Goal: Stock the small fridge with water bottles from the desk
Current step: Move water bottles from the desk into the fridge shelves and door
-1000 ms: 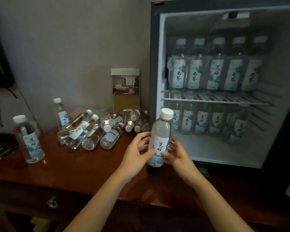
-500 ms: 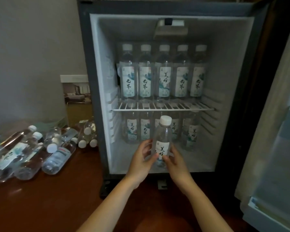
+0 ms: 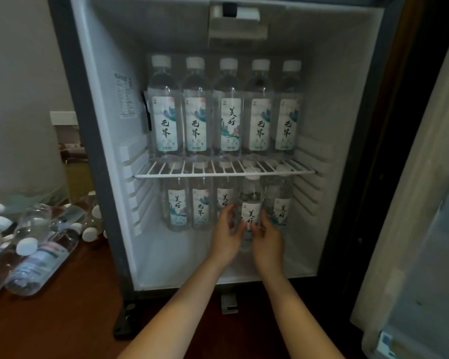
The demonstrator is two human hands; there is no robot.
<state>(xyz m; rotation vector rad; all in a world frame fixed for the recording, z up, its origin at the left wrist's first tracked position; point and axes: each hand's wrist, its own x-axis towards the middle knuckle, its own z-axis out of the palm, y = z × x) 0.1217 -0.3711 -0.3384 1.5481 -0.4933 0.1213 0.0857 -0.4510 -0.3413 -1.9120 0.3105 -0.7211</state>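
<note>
A person's left hand [image 3: 226, 234] and right hand [image 3: 268, 237] grip a water bottle [image 3: 250, 203] upright from both sides, seemingly steadying it into the small fridge [image 3: 335, 125] lower row's gap; spare bottles [image 3: 36, 255] lie on the tabletop [image 3: 62, 320]

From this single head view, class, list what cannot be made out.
All in the head view:
- held bottle: base hidden by left hand and right hand.
- lower caps: blurred behind the shelf.
- desk bottles: cut off by the left edge, uncountable.
- sticker: text too small.
- door: cut off at right.
</note>
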